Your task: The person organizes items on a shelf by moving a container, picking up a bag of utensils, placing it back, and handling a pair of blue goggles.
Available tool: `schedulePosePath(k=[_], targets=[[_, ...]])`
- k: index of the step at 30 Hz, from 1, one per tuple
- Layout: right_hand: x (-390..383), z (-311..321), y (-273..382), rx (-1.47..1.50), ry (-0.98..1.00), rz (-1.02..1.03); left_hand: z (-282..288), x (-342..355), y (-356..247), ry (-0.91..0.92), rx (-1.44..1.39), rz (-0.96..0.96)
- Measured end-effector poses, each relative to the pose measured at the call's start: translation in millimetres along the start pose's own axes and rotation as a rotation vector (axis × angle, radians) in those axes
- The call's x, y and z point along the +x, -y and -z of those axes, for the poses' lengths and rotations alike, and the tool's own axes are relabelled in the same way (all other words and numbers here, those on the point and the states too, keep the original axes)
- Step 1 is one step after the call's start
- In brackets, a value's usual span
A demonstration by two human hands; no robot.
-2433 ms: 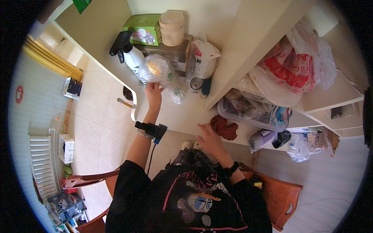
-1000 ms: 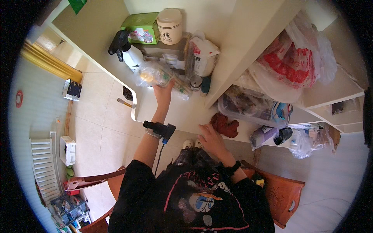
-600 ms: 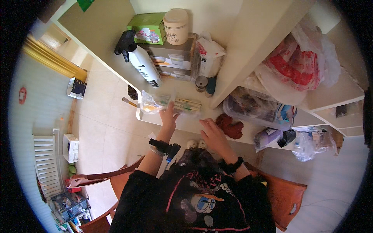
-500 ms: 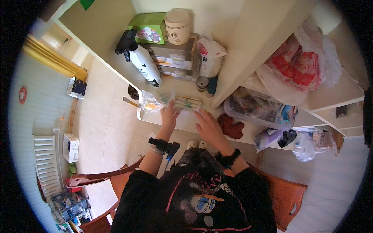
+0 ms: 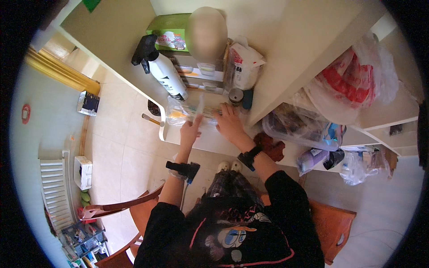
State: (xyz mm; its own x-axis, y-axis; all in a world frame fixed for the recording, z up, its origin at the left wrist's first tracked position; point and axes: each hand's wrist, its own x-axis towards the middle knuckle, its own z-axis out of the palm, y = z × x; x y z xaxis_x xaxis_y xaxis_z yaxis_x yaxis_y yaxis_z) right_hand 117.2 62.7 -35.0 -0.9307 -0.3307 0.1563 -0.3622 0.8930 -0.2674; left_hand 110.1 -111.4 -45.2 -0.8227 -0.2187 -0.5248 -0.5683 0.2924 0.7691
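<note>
On the shelf lies a clear plastic packet (image 5: 177,112) with slim, stick-like pieces showing inside; its exact contents are too blurred to name. My left hand (image 5: 191,131) is at the packet's near edge, its fingers closed on a translucent plastic flap (image 5: 200,105) that stands up. To the right, my right hand (image 5: 230,125) rests its spread fingertips on the packet's right part, hiding that end. Just behind those fingers stand a small grey-lidded jar (image 5: 236,95) and a dark blue object (image 5: 247,98).
A white spray bottle (image 5: 166,73), a green box (image 5: 167,32), stacked boxes and a white bag (image 5: 246,67) stand behind. A brush (image 5: 151,119) sticks out left of the shelf. At right are a reddish-brown cloth (image 5: 271,146) and a clear bin (image 5: 299,127); chairs stand beside me.
My right hand has moved left and farther in, onto the packet. My left hand has drawn slightly back and left, and the plastic flap now stands higher.
</note>
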Motion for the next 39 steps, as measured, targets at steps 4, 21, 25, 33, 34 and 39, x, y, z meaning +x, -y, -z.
schedulePosePath(k=[4, 21, 25, 33, 34, 39], targets=[[0, -13, 4, 0.067, 0.013, -0.033, 4, -20, -16, -0.281, 0.719, -0.321], [10, -18, 4, 0.079, -0.154, -0.030, 11, 4, -25, 0.010, 0.587, -1.160], [12, -24, 9, -0.026, -0.228, -0.038, 13, 0, -37, 0.113, 0.570, -0.964], [-10, -20, 17, -0.028, -0.212, 0.043, 14, 3, -44, 0.041, 0.497, -0.882], [-13, -21, 19, -0.019, -0.208, 0.040, 13, 2, -44, 0.018, 0.554, -0.863], [-21, -15, 20, -0.082, -0.174, 0.121, 6, 15, -30, 0.053, 0.523, -1.021]])
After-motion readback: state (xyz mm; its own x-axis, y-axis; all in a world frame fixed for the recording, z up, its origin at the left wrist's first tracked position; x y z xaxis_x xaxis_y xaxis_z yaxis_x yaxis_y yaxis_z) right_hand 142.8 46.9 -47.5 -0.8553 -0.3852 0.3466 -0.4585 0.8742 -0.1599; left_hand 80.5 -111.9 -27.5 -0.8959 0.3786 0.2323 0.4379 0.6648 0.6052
